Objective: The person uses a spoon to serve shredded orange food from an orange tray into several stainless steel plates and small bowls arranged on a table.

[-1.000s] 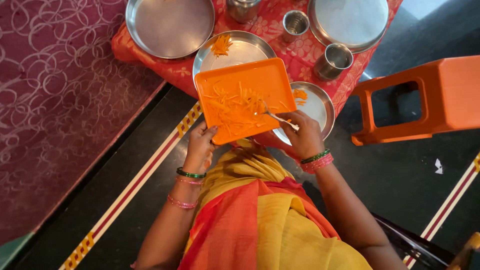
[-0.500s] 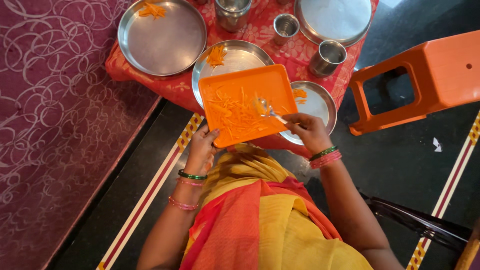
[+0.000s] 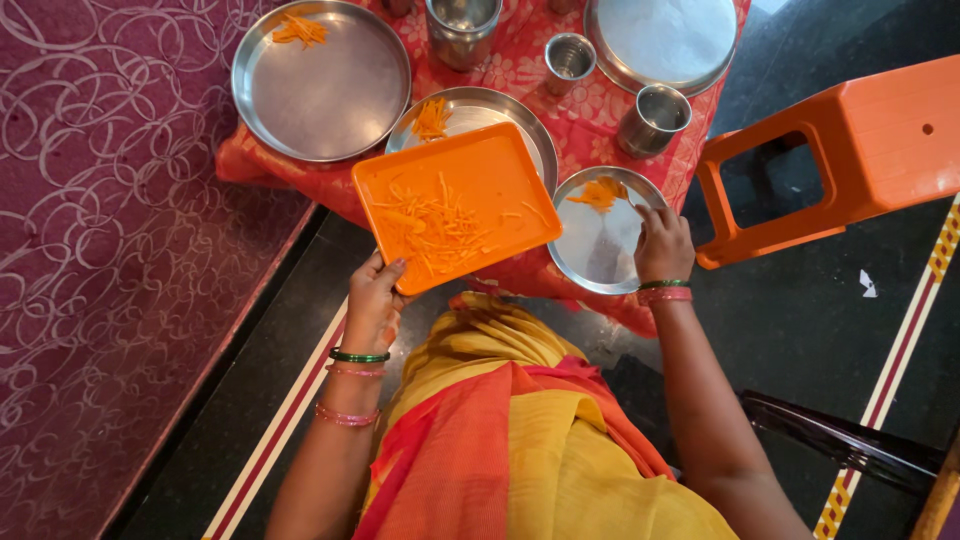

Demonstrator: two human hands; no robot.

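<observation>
The left hand (image 3: pixel 375 300) grips the orange tray (image 3: pixel 455 205) of carrot shreds (image 3: pixel 430 225) by its near edge, held level. The right hand (image 3: pixel 663 245), closed on a barely visible utensil, hovers over the small steel plate (image 3: pixel 600 250), beside its carrot portion (image 3: pixel 598 192).

Flat rectangular orange plastic tray (image 3: pixel 470 190), mid-frame, tilted, w/ shredded orange carrot strips (image 3: pixel 430 225) on its left half. Small round steel plate (image 3: pixel 600 245) right of centre w/ carrot heap (image 3: pixel 598 193) at its top edge.

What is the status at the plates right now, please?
Left hand grips the orange tray of carrot shreds. Right hand over the small steel plate, by its carrot pile. Nothing blocking.
</observation>
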